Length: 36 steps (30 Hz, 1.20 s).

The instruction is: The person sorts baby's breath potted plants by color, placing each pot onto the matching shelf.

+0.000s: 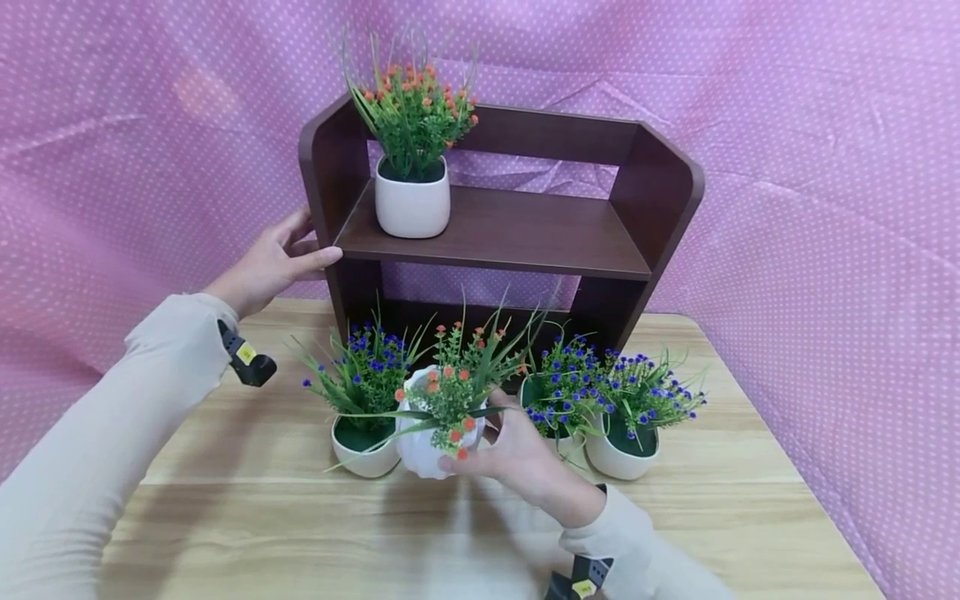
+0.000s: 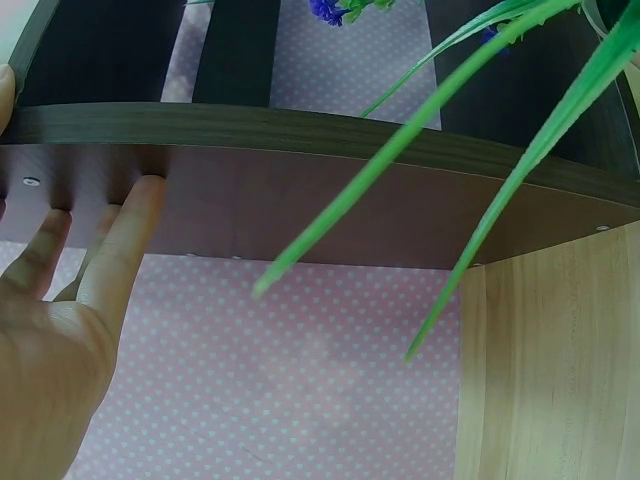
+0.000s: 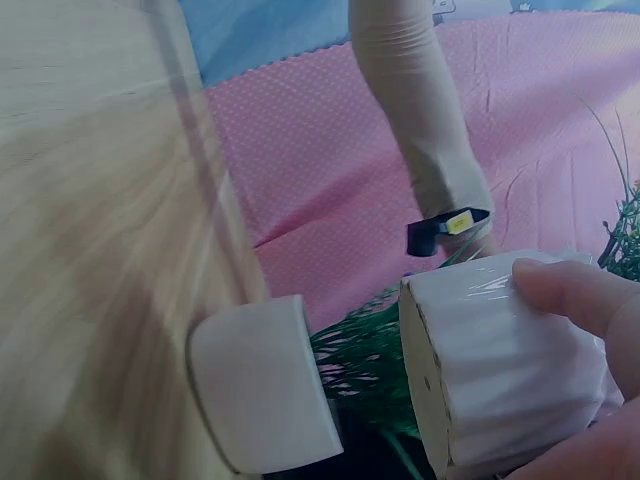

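My right hand (image 1: 517,454) grips a white ribbed pot (image 1: 427,446) of artificial orange flowers (image 1: 457,383), thumb on its near side. The pot is tilted towards the head camera; in the right wrist view the base of this white pot (image 3: 500,360) shows, off the table. At the dark brown two-tier shelf (image 1: 525,233), my left hand (image 1: 262,262) holds the left side panel, thumb across the front edge. In the left wrist view its fingers (image 2: 130,240) press the panel's outer face. A white pot with orange flowers (image 1: 412,200) stands on the upper tier at the left.
A blue-flowered pot (image 1: 367,450) stands on the wooden table (image 1: 300,533) left of the held pot. Two more, a middle pot (image 1: 551,408) and a right pot (image 1: 622,454), stand close together on the right. Pink dotted cloth (image 1: 810,250) hangs behind.
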Available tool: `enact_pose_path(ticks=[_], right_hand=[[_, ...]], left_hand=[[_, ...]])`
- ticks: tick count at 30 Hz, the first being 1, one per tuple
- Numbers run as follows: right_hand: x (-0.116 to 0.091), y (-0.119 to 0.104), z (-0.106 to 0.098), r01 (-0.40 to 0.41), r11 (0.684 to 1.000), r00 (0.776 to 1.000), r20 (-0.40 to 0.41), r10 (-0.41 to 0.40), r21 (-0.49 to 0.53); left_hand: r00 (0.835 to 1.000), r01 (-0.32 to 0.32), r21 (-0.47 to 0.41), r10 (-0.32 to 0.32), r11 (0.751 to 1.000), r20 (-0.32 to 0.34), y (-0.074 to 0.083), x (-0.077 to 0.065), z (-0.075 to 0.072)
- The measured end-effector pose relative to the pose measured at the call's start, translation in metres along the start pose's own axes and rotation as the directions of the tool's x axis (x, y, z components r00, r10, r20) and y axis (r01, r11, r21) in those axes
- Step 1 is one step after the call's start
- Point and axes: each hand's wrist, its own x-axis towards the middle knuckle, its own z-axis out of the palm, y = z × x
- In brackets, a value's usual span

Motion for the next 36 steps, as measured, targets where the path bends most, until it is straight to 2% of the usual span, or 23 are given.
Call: enact_pose_path(ticks=[6, 14, 18, 25, 28, 36], right_hand=[[0.000, -0.019, 0.000, 0.051, 0.998, 0.999, 0.001, -0.051, -0.042], [0.003, -0.047, -0.007, 0.174, 0.976, 0.984, 0.003, -0.175, -0.133], [0.005, -0.062, -0.017, 0.248, 0.962, 0.969, 0.009, -0.248, -0.112], [0.003, -0.088, -0.039, 0.266, 0.949, 0.959, -0.053, -0.279, -0.171], [0.004, -0.098, -0.048, 0.296, 0.945, 0.948, -0.075, -0.308, -0.136], [0.016, -0.120, -0.072, 0.390, 0.917, 0.900, -0.175, -0.398, -0.079]], left_hand=[[1.000, 0.003, 0.009, -0.003, 1.000, -0.009, 0.000, -0.001, 0.000], [1.000, -0.007, 0.008, 0.007, 1.000, -0.011, -0.001, -0.001, -0.001], [1.000, -0.003, 0.013, 0.004, 1.000, -0.011, -0.001, -0.001, -0.001], [1.000, -0.008, -0.011, 0.008, 1.000, -0.003, -0.002, -0.001, 0.000], [1.000, -0.006, -0.006, 0.006, 1.000, -0.004, -0.001, -0.001, 0.000], [1.000, -0.009, 0.000, 0.009, 1.000, 0.002, 0.001, -0.001, 0.000]])
